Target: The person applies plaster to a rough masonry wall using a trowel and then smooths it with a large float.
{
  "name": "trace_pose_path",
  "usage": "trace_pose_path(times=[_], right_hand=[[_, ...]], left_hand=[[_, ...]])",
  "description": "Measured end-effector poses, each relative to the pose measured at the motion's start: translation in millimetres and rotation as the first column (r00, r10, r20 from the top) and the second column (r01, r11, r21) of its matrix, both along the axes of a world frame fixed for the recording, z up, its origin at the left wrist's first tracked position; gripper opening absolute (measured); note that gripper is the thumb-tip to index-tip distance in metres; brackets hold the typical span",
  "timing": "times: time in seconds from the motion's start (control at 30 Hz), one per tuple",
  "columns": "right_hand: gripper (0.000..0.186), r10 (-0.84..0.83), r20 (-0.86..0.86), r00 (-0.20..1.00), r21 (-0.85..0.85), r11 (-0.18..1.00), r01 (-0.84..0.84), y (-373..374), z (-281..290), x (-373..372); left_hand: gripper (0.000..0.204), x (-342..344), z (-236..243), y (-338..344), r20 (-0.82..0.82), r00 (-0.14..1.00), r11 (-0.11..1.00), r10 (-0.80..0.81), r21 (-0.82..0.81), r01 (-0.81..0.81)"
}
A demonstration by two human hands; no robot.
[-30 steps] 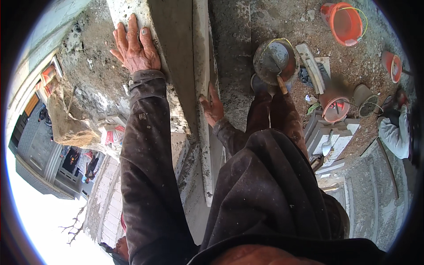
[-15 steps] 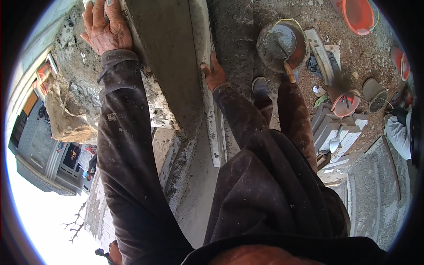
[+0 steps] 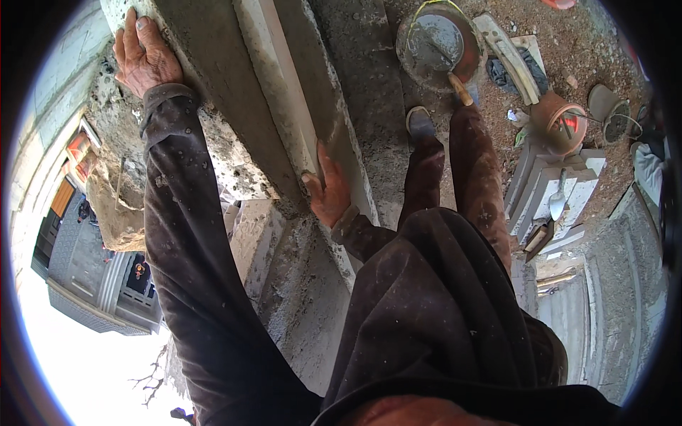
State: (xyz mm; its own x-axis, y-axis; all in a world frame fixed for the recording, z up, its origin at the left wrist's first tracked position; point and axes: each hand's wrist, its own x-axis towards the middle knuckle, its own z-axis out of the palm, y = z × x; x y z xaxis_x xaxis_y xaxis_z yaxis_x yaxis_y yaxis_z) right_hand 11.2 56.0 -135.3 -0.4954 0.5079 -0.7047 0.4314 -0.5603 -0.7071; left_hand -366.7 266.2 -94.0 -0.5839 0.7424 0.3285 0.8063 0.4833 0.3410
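A long pale straightedge lies along the grey mortar-covered top of a wall. My right hand grips its near end, thumb on one side and fingers along the other. At the wall's left edge my left hand rests with its fingers stretched out over the rough mortar, holding nothing. The far end of the straightedge runs out of the picture at the top.
Below on the right stands a mortar bucket with a wooden-handled tool in it. Near it are a curved wooden board, an orange bucket and stacked blocks bearing a trowel. My shoe shows beside the wall.
My right hand has moved left with the straightedge, from near the wall's right edge onto the middle of its top. The left hand stays on the left edge. The whole view has shifted somewhat.
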Motion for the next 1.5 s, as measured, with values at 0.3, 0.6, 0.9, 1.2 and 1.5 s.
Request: trace_pose_path(times=[0.3, 0.6, 0.9, 1.2, 1.5], right_hand=[[0.090, 0.150, 0.088, 0.985, -0.110, 0.984, -0.140, 51, -203, -33], [0.085, 0.074, -0.016, 0.997, -0.063, 0.995, -0.075, -14, -42, 19], [0.081, 0.100, -0.002, 0.995, -0.134, 0.986, -0.100, 41, -279, -18], [0.079, 0.102, 0.020, 0.995, -0.053, 0.993, -0.101, 4, -131, 4], [0.082, 0.122, 0.101, 0.987, -0.204, 0.974, -0.100, 58, -301, -33]], left_hand=[[0.056, -5, -7, -7, 0.039, 0.999, 1.000, 0.009, 0.012, -0.009], [0.057, -10, -9, -7, -0.005, 1.000, 1.000, -0.001, -0.007, 0.001], [0.059, -2, -4, -3, 0.100, 0.994, 0.999, 0.035, -0.014, -0.034], [0.059, 2, 1, 3, 0.144, 0.989, 1.000, 0.015, -0.010, -0.013], [0.060, 4, 2, 2, 0.162, 0.986, 0.998, 0.037, -0.052, -0.029]])
